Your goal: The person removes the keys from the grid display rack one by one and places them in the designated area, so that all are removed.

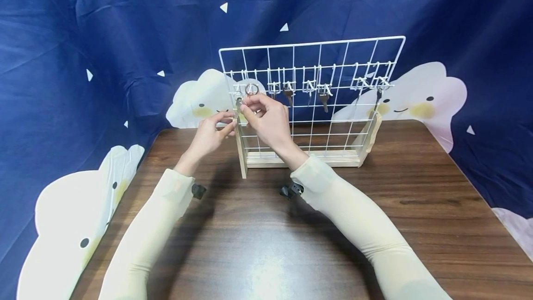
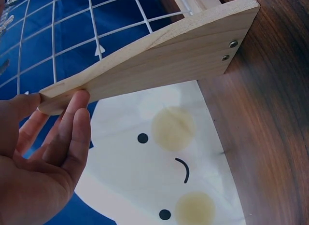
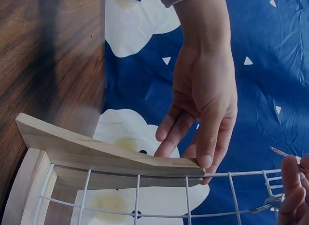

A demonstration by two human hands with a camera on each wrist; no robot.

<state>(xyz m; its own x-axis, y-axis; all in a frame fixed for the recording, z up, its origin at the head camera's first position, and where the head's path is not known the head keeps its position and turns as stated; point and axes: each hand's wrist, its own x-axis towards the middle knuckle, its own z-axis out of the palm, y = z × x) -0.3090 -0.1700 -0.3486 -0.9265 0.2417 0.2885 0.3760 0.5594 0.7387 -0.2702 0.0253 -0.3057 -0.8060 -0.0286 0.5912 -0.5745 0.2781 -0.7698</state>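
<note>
A white wire grid rack [image 1: 312, 44] with wooden side supports stands towards the back of the table. My left hand [image 1: 211, 132] grips the upper end of the left wooden side panel [image 2: 159, 61], thumb on one side and fingers on the other. Beside it, my right hand [image 1: 269, 121] pinches a small metal key [image 1: 238, 104] in front of the leftmost hooks. In the right wrist view the key blade [image 3: 278, 151] sticks out past the fingertips. Whether its ring sits on a hook is hard to tell. A key ring [image 1: 251, 89] hangs just above my right hand.
More keys [image 1: 324, 98] hang from white hooks [image 1: 309, 86] along the grid, to the right of my hands. A dark keychain [image 1: 379, 96] hangs near the right end. Behind the brown wooden table [image 1: 258, 226] is a blue curtain [image 1: 166, 27] with cloud prints.
</note>
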